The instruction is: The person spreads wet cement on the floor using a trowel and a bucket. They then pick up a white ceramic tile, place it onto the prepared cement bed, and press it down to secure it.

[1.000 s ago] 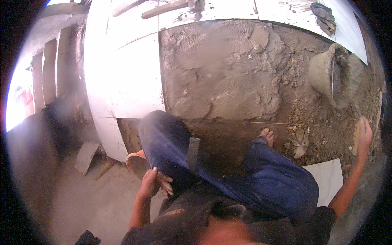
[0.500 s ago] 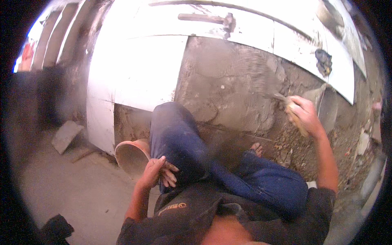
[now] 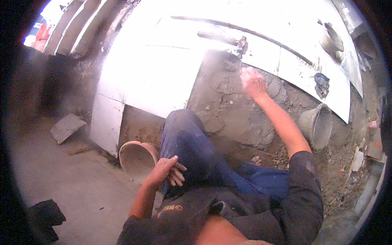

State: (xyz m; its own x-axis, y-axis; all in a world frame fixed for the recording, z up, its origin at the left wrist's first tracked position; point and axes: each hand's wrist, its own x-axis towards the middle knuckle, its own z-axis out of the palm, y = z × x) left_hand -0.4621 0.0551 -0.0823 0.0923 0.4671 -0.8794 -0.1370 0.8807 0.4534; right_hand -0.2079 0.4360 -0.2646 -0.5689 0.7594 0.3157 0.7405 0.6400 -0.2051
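Note:
My right hand point(image 3: 254, 83) is stretched out over the bed of grey mortar point(image 3: 222, 87), fingers closed round a trowel whose handle is hidden by the hand. The trowel's blade point(image 3: 224, 55) is a dark blur at the far end of the mortar, close to the edge of the white tiles point(image 3: 163, 69). With its fingers loosely extended, my left hand point(image 3: 169, 171) rests against my left thigh and holds nothing. Just left of it a bucket point(image 3: 138, 158) lies tipped, its mouth toward me.
A hammer point(image 3: 224, 40) and a long bar point(image 3: 245, 30) lie on the far tiles. Dark gloves or a rag point(image 3: 321, 85) sit on the right tiles. Another bucket point(image 3: 320, 126) lies on its side by rubble. A tile piece point(image 3: 67, 127) is at left.
My right hand has swung forward and left with the trowel, from the near right side to the far end of the mortar. The left hand stays on my thigh; the view has shifted slightly.

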